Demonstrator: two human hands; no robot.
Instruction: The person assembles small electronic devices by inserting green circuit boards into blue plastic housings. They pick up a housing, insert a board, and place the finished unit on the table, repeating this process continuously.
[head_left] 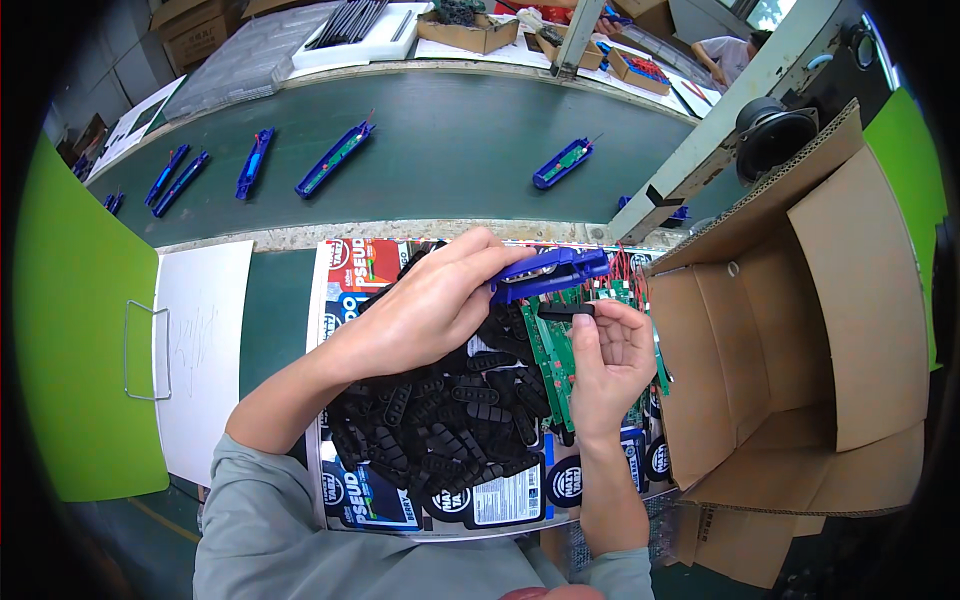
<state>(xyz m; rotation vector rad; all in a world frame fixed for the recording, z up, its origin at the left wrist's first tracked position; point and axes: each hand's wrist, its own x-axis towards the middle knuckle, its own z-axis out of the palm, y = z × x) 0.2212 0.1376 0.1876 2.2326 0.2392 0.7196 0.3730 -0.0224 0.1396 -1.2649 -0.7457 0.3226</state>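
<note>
My left hand [440,300] grips one end of a long blue plastic housing [552,272], which is tilted over the work surface. Just below it, my right hand [612,362] pinches a small black rubber button strip [566,311] between thumb and fingers. The strip is close under the housing; I cannot tell whether they touch. Beneath my left forearm lies a heap of black button strips [450,420]. Green circuit boards [548,365] with red wires are piled beneath and around my right hand.
An open cardboard box [740,380] stands at the right. Across the far side runs a green conveyor belt [440,150] carrying several blue housings [335,160] with boards inside. A green panel [90,330] and white sheet [205,360] are at left. Another person [725,55] sits far right.
</note>
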